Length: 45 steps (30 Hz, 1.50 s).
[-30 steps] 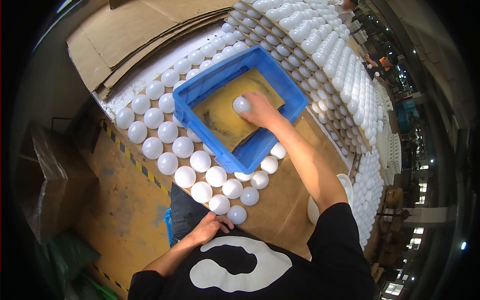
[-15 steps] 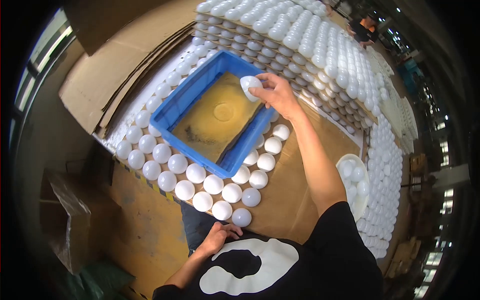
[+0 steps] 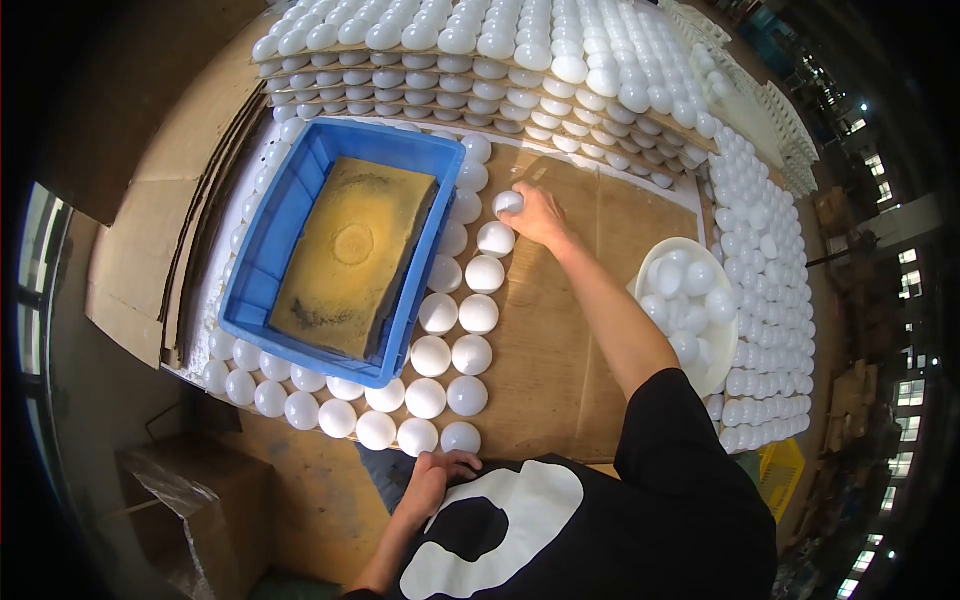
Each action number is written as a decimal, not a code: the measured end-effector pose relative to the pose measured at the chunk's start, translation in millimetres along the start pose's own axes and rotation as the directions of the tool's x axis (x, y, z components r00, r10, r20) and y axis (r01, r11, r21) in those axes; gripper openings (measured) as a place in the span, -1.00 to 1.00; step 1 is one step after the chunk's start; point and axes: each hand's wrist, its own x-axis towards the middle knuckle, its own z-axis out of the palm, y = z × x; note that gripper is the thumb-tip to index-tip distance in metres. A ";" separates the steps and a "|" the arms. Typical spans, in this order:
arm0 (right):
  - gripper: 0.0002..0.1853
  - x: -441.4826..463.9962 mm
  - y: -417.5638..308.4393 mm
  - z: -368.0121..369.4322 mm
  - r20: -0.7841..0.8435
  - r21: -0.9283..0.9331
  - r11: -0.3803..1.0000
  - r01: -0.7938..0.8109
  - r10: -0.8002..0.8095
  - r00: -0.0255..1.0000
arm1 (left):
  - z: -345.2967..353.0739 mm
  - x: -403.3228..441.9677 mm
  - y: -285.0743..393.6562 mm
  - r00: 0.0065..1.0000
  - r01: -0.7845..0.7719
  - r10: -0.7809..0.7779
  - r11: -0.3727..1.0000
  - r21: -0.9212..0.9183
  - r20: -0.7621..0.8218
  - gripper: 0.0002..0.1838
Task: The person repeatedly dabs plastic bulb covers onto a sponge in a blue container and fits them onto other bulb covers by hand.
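Observation:
My right hand [image 3: 541, 216] is closed around a white dome-shaped bulb cover [image 3: 508, 202] at the far end of a row on the brown cardboard sheet [image 3: 570, 330]. Just nearer to me in that row sits another bulb cover [image 3: 496, 239]. Left of the rows stands a blue bin [image 3: 400, 335] holding a yellow, dusty sponge-like pad [image 3: 345, 290] with a round mark in its middle. My left hand [image 3: 436, 478] rests at the near board edge beside the closest bulb cover [image 3: 461, 437], fingers loosely extended, holding nothing.
A white bowl [image 3: 733, 345] of loose bulb covers stands to the right. Stacked layers of covers [image 3: 480, 45] rise at the back, with more stacks [image 3: 765, 300] at the far right. Cardboard sheets [image 3: 150, 260] lean at the left; a wrapped carton [image 3: 210, 500] sits below.
My right hand has carried the bulb cover from above the bin's pad to the end of the row on the cardboard. The view has turned right; my left hand stays by the edge.

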 end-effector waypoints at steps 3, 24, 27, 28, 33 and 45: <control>-0.43 3.2 11.5 15.2 -0.034 0.090 0.995 0.033 -0.030 0.999 | 0.7 -1.8 1.2 0.999 0.018 -0.021 0.997 -0.073 -0.036 -0.57; -0.46 -206.5 19.9 -108.4 -0.466 0.373 0.910 0.178 0.018 0.885 | 16.9 -14.0 -7.9 0.999 -0.051 0.049 0.990 -0.129 -0.018 -0.64; -0.36 -209.0 87.7 -150.6 -0.609 0.160 0.981 -0.111 0.187 0.771 | 18.7 -5.9 -13.3 1.000 0.003 -0.003 1.000 -0.011 0.023 -0.62; -0.33 -207.3 107.4 -158.9 -0.518 0.124 0.966 -0.226 0.257 0.816 | 18.4 -6.2 -14.6 0.998 0.021 -0.025 0.998 0.056 0.063 -0.62; -0.35 -181.7 152.5 -141.9 -0.213 0.078 0.955 -0.286 0.296 0.931 | 37.7 -13.2 -0.3 0.991 -0.126 0.098 0.904 0.408 0.089 -0.68; -0.63 -224.8 71.4 -188.8 -0.441 0.251 0.967 -0.028 0.140 0.886 | 24.2 -22.2 -3.2 0.990 -0.143 0.143 0.990 0.001 -0.008 -0.66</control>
